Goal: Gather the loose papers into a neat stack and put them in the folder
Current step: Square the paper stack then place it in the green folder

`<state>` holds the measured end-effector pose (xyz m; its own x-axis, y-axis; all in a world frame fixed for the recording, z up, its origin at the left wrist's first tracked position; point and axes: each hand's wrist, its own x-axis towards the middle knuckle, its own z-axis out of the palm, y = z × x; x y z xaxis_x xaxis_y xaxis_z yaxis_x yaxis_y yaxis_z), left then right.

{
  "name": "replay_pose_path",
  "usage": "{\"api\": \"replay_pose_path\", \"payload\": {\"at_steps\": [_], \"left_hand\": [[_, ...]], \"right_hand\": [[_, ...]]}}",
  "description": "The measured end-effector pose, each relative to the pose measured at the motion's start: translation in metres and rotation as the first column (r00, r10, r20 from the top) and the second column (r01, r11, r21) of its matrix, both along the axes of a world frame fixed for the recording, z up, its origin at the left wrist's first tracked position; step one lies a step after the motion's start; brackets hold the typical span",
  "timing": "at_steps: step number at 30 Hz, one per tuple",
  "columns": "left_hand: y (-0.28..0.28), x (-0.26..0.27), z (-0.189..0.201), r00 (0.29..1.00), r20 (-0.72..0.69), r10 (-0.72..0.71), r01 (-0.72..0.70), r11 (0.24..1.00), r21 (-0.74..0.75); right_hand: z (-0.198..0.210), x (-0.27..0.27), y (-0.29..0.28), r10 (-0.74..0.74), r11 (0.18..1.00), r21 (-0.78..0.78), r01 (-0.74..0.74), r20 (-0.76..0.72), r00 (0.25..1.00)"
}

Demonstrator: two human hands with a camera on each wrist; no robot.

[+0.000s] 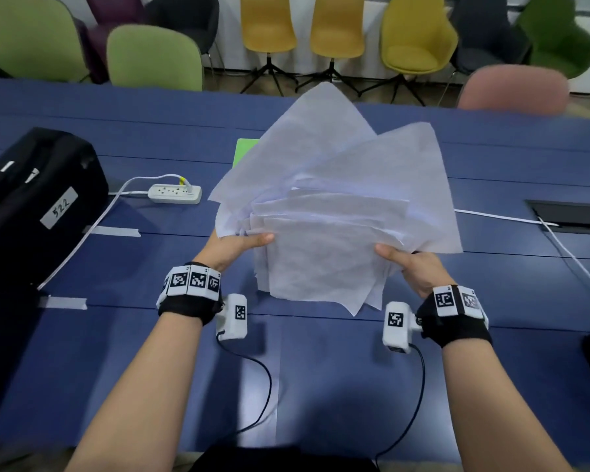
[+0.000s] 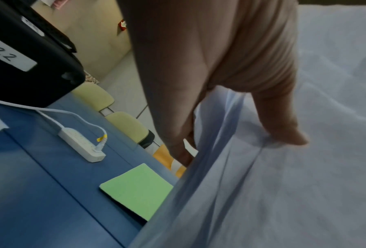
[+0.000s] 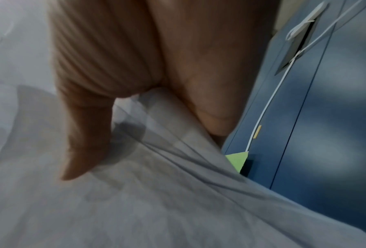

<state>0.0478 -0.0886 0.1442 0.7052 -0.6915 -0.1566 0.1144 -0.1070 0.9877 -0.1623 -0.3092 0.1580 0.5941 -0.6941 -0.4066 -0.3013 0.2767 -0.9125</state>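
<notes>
Papers (image 1: 334, 216) fan unevenly, lifted off the blue surface (image 1: 150, 335), my left hand (image 1: 232, 248) and right hand (image 1: 413, 267) pinching opposite edges. Gathering seems done; squaring comes next, tapping edges level. Only the left-wrist view shows the green folder (image 2: 135, 189) plainly, apparently closed, beyond them.

Meeting room: long blue table (image 1: 150, 131), coloured chairs (image 1: 269, 25).

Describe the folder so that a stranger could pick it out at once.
Start at the long blue table. Look to its far middle, behind the fanned white papers that both hands hold up, right of the white power strip. The folder lies flat there: the only bright green sheet on the table.
</notes>
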Motion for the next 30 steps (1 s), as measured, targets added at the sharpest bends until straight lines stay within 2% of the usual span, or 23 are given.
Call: {"api": "replay_pose_path", "payload": {"at_steps": [3, 5, 9, 11, 14, 17, 19, 24, 27, 30], "left_hand": [[-0.008, -0.001, -0.005, 0.998, -0.038, 0.048, -0.047, 0.998, 0.032], [-0.020, -0.010, -0.001, 0.999, -0.008, 0.033, -0.033, 0.998, 0.045], [-0.035, -0.024, -0.004, 0.999, 0.032, 0.011, -0.015, 0.993, 0.117], [-0.036, -0.026, -0.003, 0.995, 0.039, 0.087, -0.092, 0.985, 0.148], [-0.037, -0.027, 0.014, 0.984, 0.090, 0.153, -0.158, 0.986, 0.052], [-0.034, -0.034, 0.031, 0.976, 0.149, 0.156, -0.152, 0.988, -0.040], [-0.026, -0.040, 0.028, 0.973, 0.189, 0.136, -0.120, 0.988, -0.094], [-0.001, -0.031, -0.005, 0.968, 0.051, 0.248, -0.243, 0.966, -0.083], [0.004, -0.021, -0.010, 0.970, -0.016, 0.241, -0.242, 0.965, -0.099], [0.001, -0.019, -0.011, 0.976, -0.010, 0.216, -0.216, 0.972, -0.089]], "right_hand": [[-0.003, 0.006, 0.004, -0.007, 1.000, 0.020, 0.005, 0.108, 0.994], [0.001, 0.013, 0.013, 0.020, 1.000, -0.016, -0.018, 0.129, 0.991], [-0.001, 0.023, 0.017, -0.226, 0.965, -0.090, 0.245, 0.182, 0.957], [-0.005, 0.026, 0.016, -0.280, 0.945, -0.111, 0.308, 0.210, 0.937], [0.003, 0.029, 0.022, -0.312, 0.929, -0.112, 0.352, 0.270, 0.911], [0.009, 0.026, 0.027, -0.270, 0.944, -0.097, 0.314, 0.317, 0.909], [0.005, 0.024, 0.032, -0.220, 0.955, -0.129, 0.267, 0.297, 0.929], [-0.012, 0.014, 0.036, -0.108, 0.980, -0.133, 0.145, 0.252, 0.962], [-0.003, 0.012, 0.028, -0.087, 0.978, -0.147, 0.151, 0.371, 0.925], [0.007, 0.010, 0.019, -0.167, 0.949, -0.171, 0.265, 0.441, 0.882]]}}
